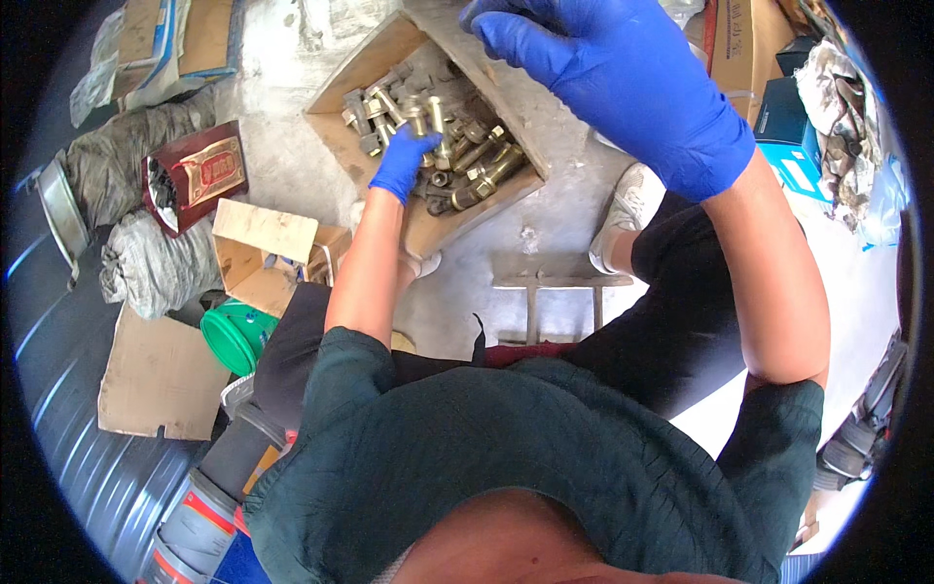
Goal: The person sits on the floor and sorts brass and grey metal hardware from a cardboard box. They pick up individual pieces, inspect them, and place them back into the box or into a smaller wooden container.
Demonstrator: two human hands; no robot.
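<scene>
At your far left, the red box (199, 185), the small open carton (263, 226) and the green bucket (236, 334) crowd the floor; what the carton holds is mostly in shadow and hard to name. Nearer the middle, your gloved left hand (396, 167) reaches over the near-left side of the cardboard box (428, 234), its thumb out toward the bolts (441, 125) heaped inside. That reach into the heap looks like the step in hand; to do it well, take one bolt by its shank, free it from the ones lying across it, and lift it clear of the cardboard wall, since the jumbled pieces could snag or pinch the glove. The fingers are small and partly turned away, so you cannot tell from here whether they grip a bolt or merely rest on the pile; the lower layers are buried too. Farther right, your right hand (618, 88) is raised close to the camera, fingers bent, with its upper edge cut off by the frame; whether it grasps anything cannot be told. It would help to hold it clear of your line of sight. Beyond your right forearm, the blue carton (788, 136) stands partly covered by a crumpled cloth (844, 117).
</scene>
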